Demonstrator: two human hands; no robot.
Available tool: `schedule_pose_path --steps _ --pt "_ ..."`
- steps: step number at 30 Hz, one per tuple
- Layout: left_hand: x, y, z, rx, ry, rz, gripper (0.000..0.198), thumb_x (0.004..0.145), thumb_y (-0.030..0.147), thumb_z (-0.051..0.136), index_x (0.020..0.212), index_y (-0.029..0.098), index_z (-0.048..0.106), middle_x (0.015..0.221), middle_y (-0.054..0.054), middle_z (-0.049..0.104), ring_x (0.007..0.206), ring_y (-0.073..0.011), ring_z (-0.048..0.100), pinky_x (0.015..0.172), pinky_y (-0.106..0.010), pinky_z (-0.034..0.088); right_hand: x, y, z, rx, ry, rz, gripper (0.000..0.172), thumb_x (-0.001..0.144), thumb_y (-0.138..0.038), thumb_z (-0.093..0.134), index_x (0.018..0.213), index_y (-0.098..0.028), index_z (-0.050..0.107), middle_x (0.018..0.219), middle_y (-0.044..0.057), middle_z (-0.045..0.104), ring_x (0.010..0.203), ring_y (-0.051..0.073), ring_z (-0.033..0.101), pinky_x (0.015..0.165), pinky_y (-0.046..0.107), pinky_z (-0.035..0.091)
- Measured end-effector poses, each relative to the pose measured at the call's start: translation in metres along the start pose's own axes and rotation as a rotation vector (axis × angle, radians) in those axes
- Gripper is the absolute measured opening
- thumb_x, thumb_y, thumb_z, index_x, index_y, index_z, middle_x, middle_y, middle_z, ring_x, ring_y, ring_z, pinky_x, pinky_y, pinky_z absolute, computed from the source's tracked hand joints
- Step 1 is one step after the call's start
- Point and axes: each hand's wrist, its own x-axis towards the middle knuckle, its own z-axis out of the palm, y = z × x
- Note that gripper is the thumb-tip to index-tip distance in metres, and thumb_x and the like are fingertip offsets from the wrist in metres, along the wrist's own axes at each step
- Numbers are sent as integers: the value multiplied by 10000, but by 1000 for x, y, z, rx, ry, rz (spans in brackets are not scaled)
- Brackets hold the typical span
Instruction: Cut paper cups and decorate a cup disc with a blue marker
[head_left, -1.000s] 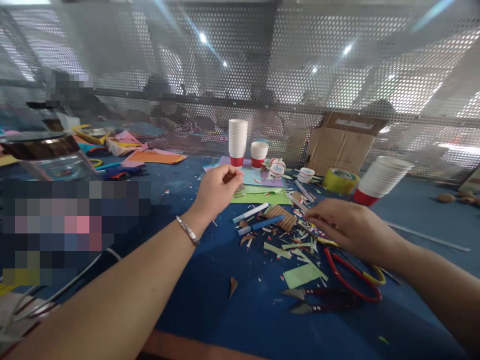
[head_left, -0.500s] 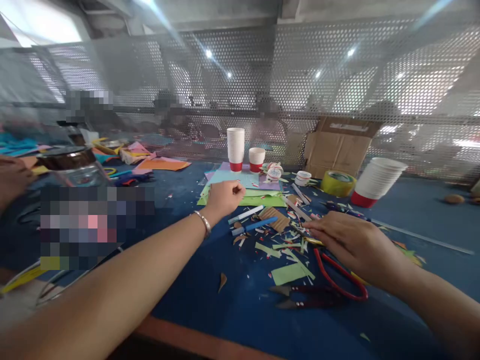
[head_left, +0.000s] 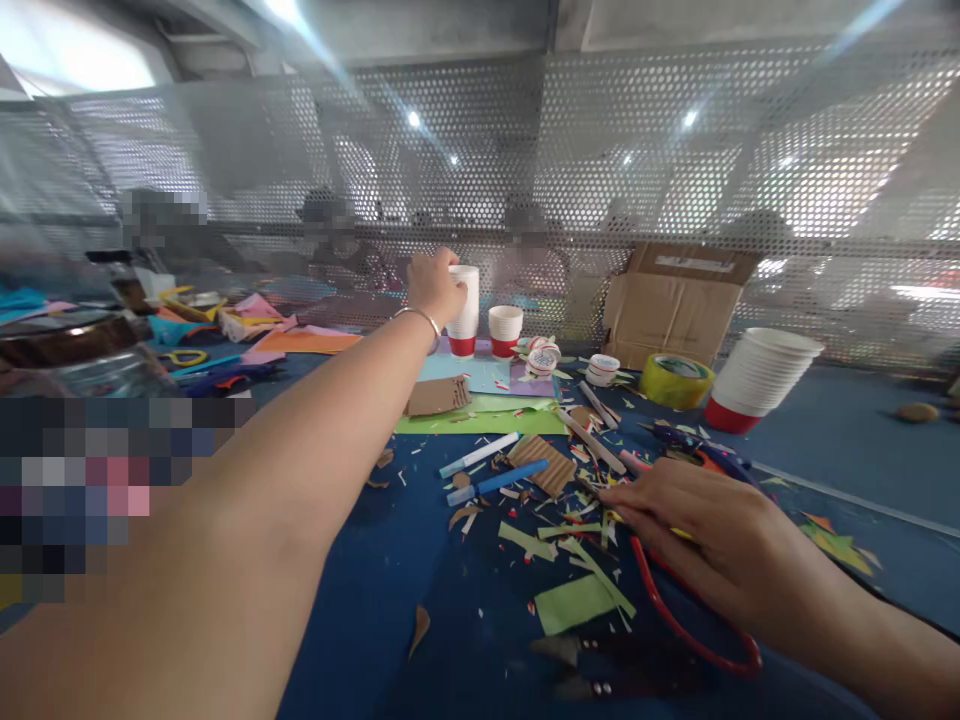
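My left hand (head_left: 439, 285) reaches out to the far side of the table, its fingers closed around the upper part of a tall stack of white paper cups (head_left: 465, 310) with a red base. That stack stands upright on coloured paper (head_left: 487, 375), beside a shorter cup stack (head_left: 506, 328). Low on the right, my right hand (head_left: 697, 520) is closed over a pair of scissors with a red looped handle (head_left: 660, 600); the palm hides most of it. Dark thread snips (head_left: 592, 665) lie nearer me, next to a green paper piece (head_left: 574, 603).
Paper scraps, a blue marker (head_left: 499, 482), a white marker (head_left: 480, 455) and corrugated cardboard (head_left: 544, 463) litter the middle. Yellow tape (head_left: 675, 380), another cup stack (head_left: 761, 380) and a cardboard box (head_left: 679, 300) stand right. A lidded jar (head_left: 82, 355) is left. Perforated mesh (head_left: 487, 150) rises behind.
My left hand has moved forward and up from above the coloured paper to the tall cup stack, uncovering a cardboard piece. My right hand stays over the scissors. The view has shifted slightly.
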Motion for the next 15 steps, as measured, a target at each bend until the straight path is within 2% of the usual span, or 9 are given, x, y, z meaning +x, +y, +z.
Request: schedule_pose_path --steps 6,10,15 --pt "37 -14 14 8 -89 -25 255 752 140 629 990 186 709 1062 -110 677 1067 -274 552 988 -394 415 -1 0 -1 8 -1 10 200 979 -183 503 1048 -217 689 925 55 743 826 168 709 767 287 593" --pt "44 -16 19 16 -136 -6 246 714 104 617 913 176 744 1003 -107 709 1062 -288 585 976 -396 427 1 -1 -3 -9 10 -9 202 965 -161 510 1056 -218 680 924 52 750 825 163 713 739 261 596" --pt "48 -10 17 27 -159 -1 279 691 87 616 926 133 759 1008 -126 719 1076 -303 599 980 -407 437 3 -1 -3 -37 19 -17 175 970 -186 504 983 -215 676 875 57 745 784 178 713 728 296 605"
